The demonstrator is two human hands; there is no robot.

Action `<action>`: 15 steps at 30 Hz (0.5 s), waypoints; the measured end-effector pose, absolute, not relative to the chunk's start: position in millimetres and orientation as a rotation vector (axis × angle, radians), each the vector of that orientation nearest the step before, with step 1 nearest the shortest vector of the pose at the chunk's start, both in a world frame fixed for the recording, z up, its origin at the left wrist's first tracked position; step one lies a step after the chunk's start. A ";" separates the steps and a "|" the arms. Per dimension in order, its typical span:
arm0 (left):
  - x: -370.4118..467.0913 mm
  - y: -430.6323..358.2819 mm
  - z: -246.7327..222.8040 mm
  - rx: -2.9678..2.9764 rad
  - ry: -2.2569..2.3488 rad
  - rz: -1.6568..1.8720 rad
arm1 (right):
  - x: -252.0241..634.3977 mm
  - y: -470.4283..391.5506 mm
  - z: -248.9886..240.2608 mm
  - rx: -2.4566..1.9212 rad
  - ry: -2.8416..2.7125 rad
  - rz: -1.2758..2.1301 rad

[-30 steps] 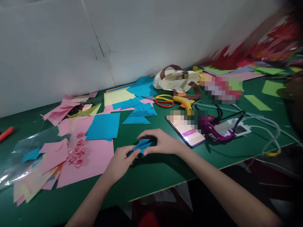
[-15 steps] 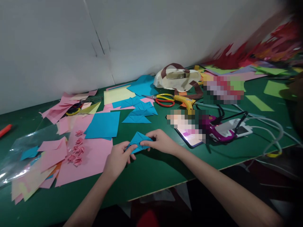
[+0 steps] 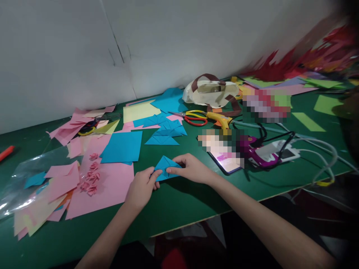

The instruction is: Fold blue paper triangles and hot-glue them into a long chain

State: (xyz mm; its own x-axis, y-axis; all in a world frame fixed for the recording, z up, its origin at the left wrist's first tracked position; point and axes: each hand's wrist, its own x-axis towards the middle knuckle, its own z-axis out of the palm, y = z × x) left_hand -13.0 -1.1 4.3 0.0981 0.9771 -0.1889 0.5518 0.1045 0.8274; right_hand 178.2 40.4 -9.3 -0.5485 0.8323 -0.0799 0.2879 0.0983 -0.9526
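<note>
A small folded blue paper [image 3: 165, 164], pointed at the top, is held just above the green table between my two hands. My left hand [image 3: 144, 183] pinches its left corner, thumb on the front. On its right side, my right hand [image 3: 190, 169] grips it with the thumb pressed flat on the face; the fingers behind are partly hidden. Beyond my hands lie several folded blue paper pieces [image 3: 162, 140]. A stack of square blue paper [image 3: 122, 147] sits to the left on pink sheets [image 3: 112, 190], near several small pink paper roses [image 3: 93, 175].
Red-and-yellow-handled scissors [image 3: 193, 118] and a yellow glue gun [image 3: 220, 119] lie at the back, before a cream bag [image 3: 211, 95]. A lit phone [image 3: 224, 158] and a purple device [image 3: 259, 157] with cables are at right. A plastic sheet [image 3: 25, 175] lies left.
The fingers of both hands have shifted slightly on the folded blue paper, with the left thumb a little lower on its face. Everything on the table stays put.
</note>
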 end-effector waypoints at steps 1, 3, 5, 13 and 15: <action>-12.9 -1.1 3.6 1.545 1.551 0.658 | 178.4 39.7 -8.8 -1.095 -1.902 1.466; -13.1 -1.0 2.3 1.526 1.532 0.663 | 178.7 38.2 -8.1 -1.111 -1.911 1.470; -13.1 -0.6 1.4 1.496 1.501 0.657 | 178.7 36.8 -7.9 -1.133 -1.903 1.469; -9.2 -1.0 2.9 1.353 1.435 0.687 | 174.7 32.1 -8.1 -1.180 -1.801 1.397; -8.5 -1.2 3.0 1.335 1.428 0.706 | 173.7 31.0 -7.8 -1.176 -1.788 1.397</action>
State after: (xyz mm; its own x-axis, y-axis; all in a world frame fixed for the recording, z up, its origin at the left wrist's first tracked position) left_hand -8.5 -1.2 3.0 0.1268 0.9527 -0.2762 0.3586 0.2155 0.9083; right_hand 173.7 31.0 -7.8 -0.4451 0.8924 -0.0743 0.2878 0.0640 -0.9555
